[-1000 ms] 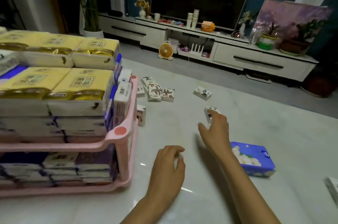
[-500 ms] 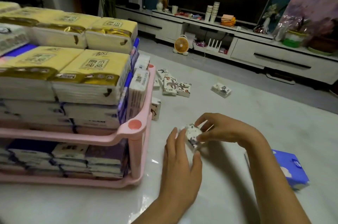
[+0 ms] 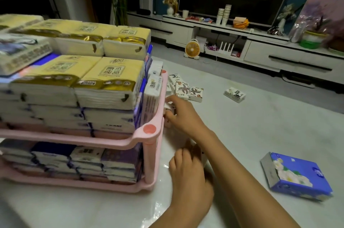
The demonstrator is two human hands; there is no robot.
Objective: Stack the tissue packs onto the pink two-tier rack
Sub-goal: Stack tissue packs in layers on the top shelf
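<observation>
Pinches a small tissue pack (image 3: 168,107) in the right grip (image 3: 183,116) just beside the upper right edge of the pink rack (image 3: 147,131), left grip (image 3: 188,172) curled farther off, contents unclear.

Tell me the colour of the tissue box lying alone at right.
The tissue box is blue with white flowers; the head view shows it best.

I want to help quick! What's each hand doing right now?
Left hand: curled, can't tell if it holds anything.
Right hand: pinches a small pack beside the rack.
</observation>
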